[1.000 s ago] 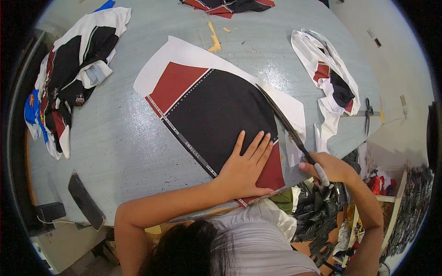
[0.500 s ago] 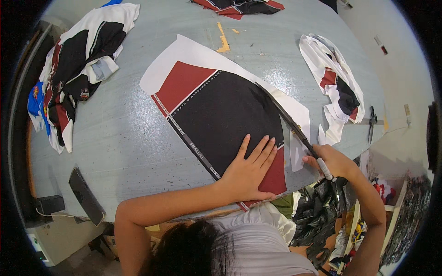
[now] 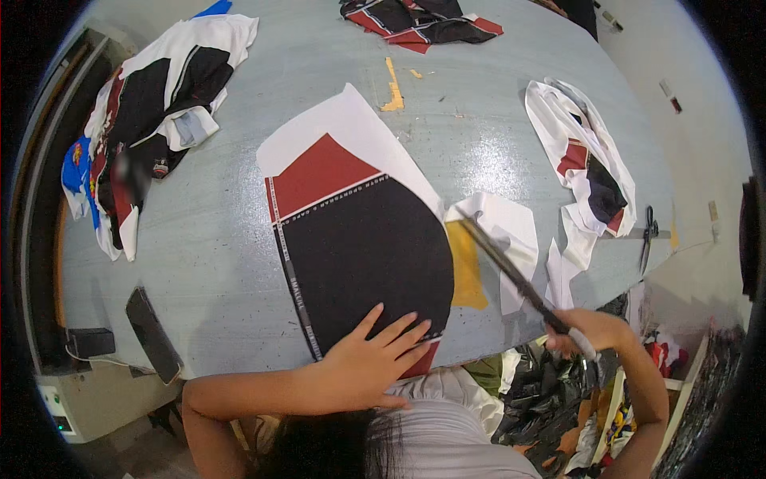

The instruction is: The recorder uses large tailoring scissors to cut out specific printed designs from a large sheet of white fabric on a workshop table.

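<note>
A printed fabric panel (image 3: 363, 255), black with dark red ends and white-lettered trim, lies flat near the table's front edge. White margin still borders its far side. My left hand (image 3: 371, 359) presses on its near end, fingers spread. In my right hand (image 3: 590, 331) are large dark scissors (image 3: 511, 271) with pale wrapping at the handle. Their long blades point to the far left, beside the panel's right curve, and look nearly closed. Under the blade tips lies a white fabric offcut (image 3: 515, 227). A yellow piece (image 3: 467, 267) shows between panel and blades.
Fabric pieces lie heaped at the left (image 3: 167, 88), the far edge (image 3: 423, 22) and the right (image 3: 586, 160) of the table (image 3: 223, 215). A phone (image 3: 152, 331) lies front left, by a small black box (image 3: 90, 343). Other scissors (image 3: 648, 239) rest at the right edge.
The panel has turned and slid nearer and to the left under my left hand. The white margin along its right curve has come away as an offcut. The scissors have drawn back slightly.
</note>
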A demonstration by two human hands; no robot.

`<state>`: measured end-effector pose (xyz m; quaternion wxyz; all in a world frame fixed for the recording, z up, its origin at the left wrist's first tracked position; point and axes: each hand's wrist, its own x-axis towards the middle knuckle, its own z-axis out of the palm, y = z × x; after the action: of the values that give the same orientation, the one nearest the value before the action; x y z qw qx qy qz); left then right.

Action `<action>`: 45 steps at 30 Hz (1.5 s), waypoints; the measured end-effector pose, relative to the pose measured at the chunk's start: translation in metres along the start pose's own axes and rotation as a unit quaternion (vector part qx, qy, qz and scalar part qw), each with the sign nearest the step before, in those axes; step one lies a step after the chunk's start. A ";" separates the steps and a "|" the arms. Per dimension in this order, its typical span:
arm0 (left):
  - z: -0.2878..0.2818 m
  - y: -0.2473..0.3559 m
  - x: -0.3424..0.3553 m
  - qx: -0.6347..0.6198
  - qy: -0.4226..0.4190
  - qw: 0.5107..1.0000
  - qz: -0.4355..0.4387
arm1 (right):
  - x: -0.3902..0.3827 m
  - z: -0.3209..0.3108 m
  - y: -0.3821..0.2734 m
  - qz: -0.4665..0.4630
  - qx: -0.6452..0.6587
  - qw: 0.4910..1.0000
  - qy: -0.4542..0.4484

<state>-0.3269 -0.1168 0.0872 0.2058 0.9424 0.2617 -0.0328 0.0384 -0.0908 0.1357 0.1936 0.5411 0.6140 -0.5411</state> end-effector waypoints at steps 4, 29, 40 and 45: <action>-0.027 -0.029 0.035 -0.246 0.005 0.959 -0.144 | -0.004 0.010 -0.015 -0.021 -0.099 0.994 -0.040; 0.031 -0.074 0.065 0.048 0.308 0.917 -0.249 | 0.031 0.053 -0.059 0.004 0.043 0.999 0.027; 0.030 -0.074 0.061 0.050 0.304 0.916 -0.256 | 0.031 0.054 -0.059 -0.019 0.046 0.997 0.056; 0.030 -0.074 0.060 0.052 0.304 0.918 -0.251 | 0.033 0.048 -0.044 0.011 -0.055 0.996 0.070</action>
<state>-0.3110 -0.0423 0.0225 0.0516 0.8197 0.5376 0.1908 -0.0282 -0.1104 0.1123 0.1853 0.5730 0.6487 -0.4653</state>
